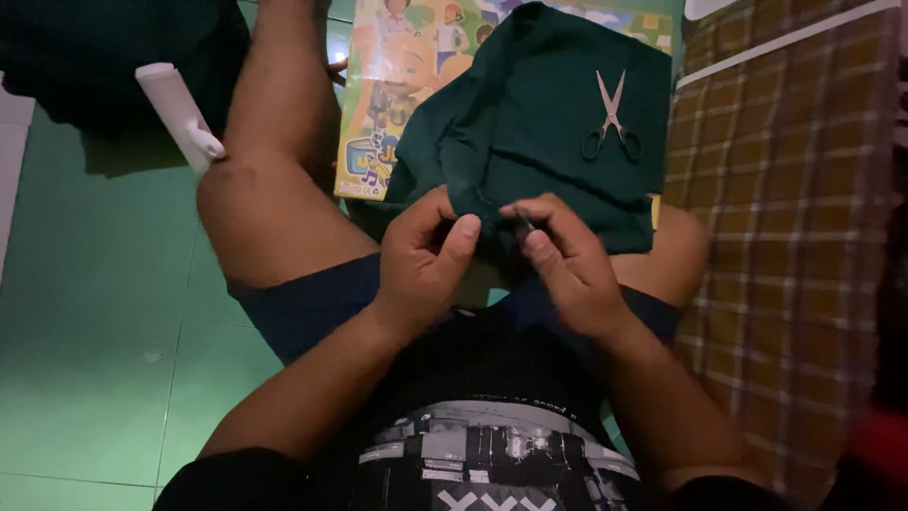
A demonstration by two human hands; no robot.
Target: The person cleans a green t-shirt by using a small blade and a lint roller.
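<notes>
Floor [95, 284]: green tiles, person seated on it.
Plaid cloth [794, 237]: at right.
Green cloth [558, 123]: across the lap, scissors [611, 118] lying on top.
Left hand [426, 260]: fingers pinch the cloth's edge.
Right hand [567, 265]: fingertips closed on a small dark tool [523, 221] at the cloth.
White roll [180, 115]: beside left knee.

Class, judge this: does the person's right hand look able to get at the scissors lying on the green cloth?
Probably yes. The scissors lie uncovered on the green cloth just beyond the right hand, nothing between; but its fingers pinch a small dark thing.
</notes>
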